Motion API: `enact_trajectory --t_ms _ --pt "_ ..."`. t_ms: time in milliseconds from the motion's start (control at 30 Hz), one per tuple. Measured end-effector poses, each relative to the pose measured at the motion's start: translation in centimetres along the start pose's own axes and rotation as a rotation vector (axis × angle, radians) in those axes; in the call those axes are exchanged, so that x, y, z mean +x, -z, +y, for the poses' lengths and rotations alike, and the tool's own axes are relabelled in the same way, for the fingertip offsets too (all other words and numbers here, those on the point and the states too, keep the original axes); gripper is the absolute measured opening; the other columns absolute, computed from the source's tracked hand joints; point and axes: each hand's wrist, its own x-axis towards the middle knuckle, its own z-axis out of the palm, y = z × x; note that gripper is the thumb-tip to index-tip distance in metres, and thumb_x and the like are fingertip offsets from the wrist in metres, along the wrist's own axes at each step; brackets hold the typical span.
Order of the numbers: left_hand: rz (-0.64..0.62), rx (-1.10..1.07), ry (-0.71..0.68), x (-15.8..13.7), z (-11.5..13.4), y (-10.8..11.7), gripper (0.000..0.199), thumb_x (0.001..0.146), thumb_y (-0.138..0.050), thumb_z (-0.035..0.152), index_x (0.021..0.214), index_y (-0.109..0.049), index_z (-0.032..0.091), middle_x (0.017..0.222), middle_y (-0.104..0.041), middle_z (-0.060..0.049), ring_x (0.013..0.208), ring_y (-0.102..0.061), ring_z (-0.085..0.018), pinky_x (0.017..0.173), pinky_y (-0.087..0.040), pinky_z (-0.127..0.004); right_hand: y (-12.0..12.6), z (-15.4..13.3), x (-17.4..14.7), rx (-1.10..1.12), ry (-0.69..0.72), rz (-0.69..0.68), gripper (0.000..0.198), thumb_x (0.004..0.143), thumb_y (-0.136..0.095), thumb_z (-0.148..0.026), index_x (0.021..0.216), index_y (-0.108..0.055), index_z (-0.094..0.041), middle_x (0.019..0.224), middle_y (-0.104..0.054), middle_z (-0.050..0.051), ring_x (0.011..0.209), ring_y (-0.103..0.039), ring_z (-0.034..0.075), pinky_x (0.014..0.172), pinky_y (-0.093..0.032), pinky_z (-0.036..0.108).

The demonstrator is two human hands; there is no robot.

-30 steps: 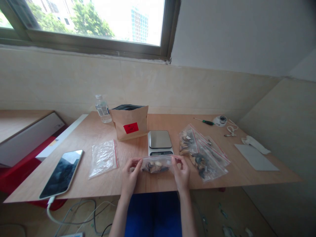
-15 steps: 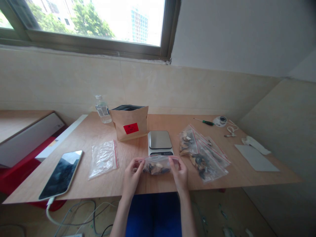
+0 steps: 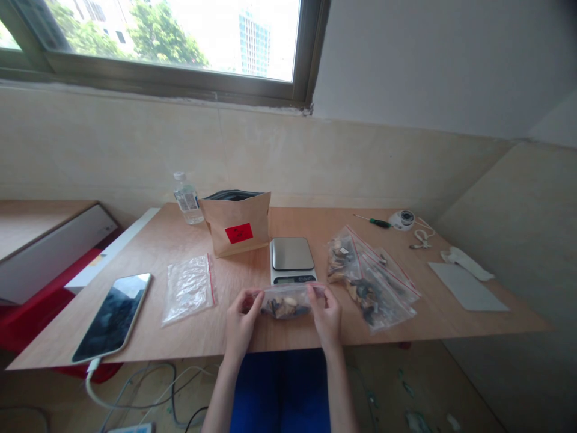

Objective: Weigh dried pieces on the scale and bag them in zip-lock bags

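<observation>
Between my two hands is a clear zip bag (image 3: 285, 305) with brown, dark and pale dried pieces in it, held just above the table's front part. My left hand (image 3: 242, 311) pinches its left end, thumb on top. At the right end, my right hand (image 3: 325, 310) grips the bag the same way. Right behind the bag lies a kitchen scale (image 3: 293, 255) with a steel plate; the bag hides its front edge. A brown paper pouch (image 3: 238, 225) with a red label stands open behind to the left. More filled zip bags (image 3: 367, 279) lie right of the scale.
Flat empty zip bags (image 3: 188, 288) lie to the left, near a phone (image 3: 112, 317) with a cable plugged in. A water bottle (image 3: 188, 198) stands at the back. Farther right are a screwdriver (image 3: 377, 222), a small camera (image 3: 402, 220) and a white sheet (image 3: 467, 287).
Both hands keep their grip at the bag's ends. The bag is tipped slightly, its top edge lower, and more of the scale's display shows.
</observation>
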Motion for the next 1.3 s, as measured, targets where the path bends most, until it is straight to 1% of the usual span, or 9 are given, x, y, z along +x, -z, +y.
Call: enact_trajectory --t_ms 300,433,533,667,767,867,1033,1133,1300 --pt "0.023 0.037 -0.035 0.0 0.5 0.3 0.023 0.080 -0.059 0.041 0.082 -0.063 0.018 0.079 -0.065 -0.003 0.078 -0.060 -0.018 0.071 -0.046 -0.026 -0.2 -1.1 -0.3 0.014 -0.008 0.016 0.026 0.078 -0.060 -0.041 0.083 -0.066 -0.016 0.081 -0.068 0.007 0.079 -0.064 0.021 0.074 -0.051 0.031" --pt "-0.018 0.008 -0.032 0.1 0.9 0.4 0.024 0.080 -0.058 0.041 0.082 -0.063 0.018 0.080 -0.065 -0.003 0.077 -0.060 -0.017 0.071 -0.046 -0.025 0.0 -1.0 -0.3 0.053 -0.040 -0.047 0.025 0.079 -0.060 -0.040 0.084 -0.064 -0.017 0.079 -0.067 0.004 0.076 -0.063 0.019 0.072 -0.050 0.029" --pt "-0.068 -0.015 -0.024 0.0 1.1 0.3 0.023 0.080 -0.059 0.040 0.085 -0.065 0.018 0.085 -0.067 -0.004 0.080 -0.061 -0.017 0.072 -0.047 -0.025 0.1 -0.9 -0.3 0.084 -0.059 -0.103 0.024 0.079 -0.061 -0.040 0.084 -0.063 -0.017 0.079 -0.066 0.004 0.075 -0.062 0.018 0.070 -0.050 0.028" --pt "-0.115 -0.014 -0.028 0.0 1.3 0.2 0.023 0.081 -0.059 0.039 0.085 -0.066 0.018 0.083 -0.068 -0.004 0.082 -0.063 -0.019 0.074 -0.048 -0.027 0.0 -1.0 -0.3 0.087 -0.029 -0.174 0.021 0.078 -0.064 -0.038 0.083 -0.065 -0.017 0.082 -0.066 0.004 0.078 -0.063 0.018 0.072 -0.051 0.028" --pt "-0.112 0.003 -0.038 0.0 1.2 0.1 0.023 0.081 -0.059 0.039 0.085 -0.066 0.017 0.083 -0.069 -0.004 0.081 -0.063 -0.019 0.074 -0.048 -0.028 -0.2 -1.1 -0.2 0.085 -0.019 -0.203 0.020 0.077 -0.064 -0.036 0.082 -0.066 -0.017 0.082 -0.067 0.005 0.080 -0.063 0.019 0.074 -0.051 0.029" --pt "-0.096 0.027 -0.053 0.0 1.1 0.1 0.023 0.081 -0.059 0.039 0.084 -0.067 0.017 0.082 -0.069 -0.004 0.080 -0.063 -0.019 0.073 -0.048 -0.028 -0.3 -1.2 -0.2 0.073 -0.023 -0.186 0.019 0.077 -0.064 -0.035 0.081 -0.067 -0.016 0.080 -0.067 0.005 0.078 -0.064 0.018 0.073 -0.052 0.029" --pt "-0.047 0.079 -0.097 0.1 1.0 0.0 0.023 0.081 -0.059 0.039 0.081 -0.067 0.018 0.078 -0.068 -0.004 0.075 -0.063 -0.018 0.070 -0.049 -0.028 -0.2 -1.5 -0.3 0.035 0.019 -0.160 0.016 0.078 -0.063 -0.032 0.080 -0.067 -0.017 0.079 -0.067 0.005 0.078 -0.063 0.018 0.072 -0.051 0.028" --pt "-0.016 0.107 -0.121 0.0 1.1 -0.1 0.022 0.081 -0.058 0.038 0.080 -0.066 0.018 0.078 -0.068 -0.003 0.075 -0.062 -0.018 0.070 -0.048 -0.028 -0.3 -1.5 -0.5 0.036 0.034 -0.153 0.016 0.079 -0.062 -0.032 0.080 -0.067 -0.017 0.079 -0.066 0.005 0.079 -0.063 0.018 0.073 -0.051 0.028" --pt "-0.016 0.106 -0.123 0.0 1.2 -0.2 0.022 0.082 -0.058 0.038 0.082 -0.066 0.018 0.079 -0.068 -0.004 0.076 -0.062 -0.018 0.070 -0.049 -0.029 -0.4 -1.4 -0.4 0.053 0.034 -0.164 0.015 0.079 -0.062 -0.032 0.080 -0.067 -0.017 0.080 -0.066 0.005 0.080 -0.062 0.018 0.074 -0.051 0.028"
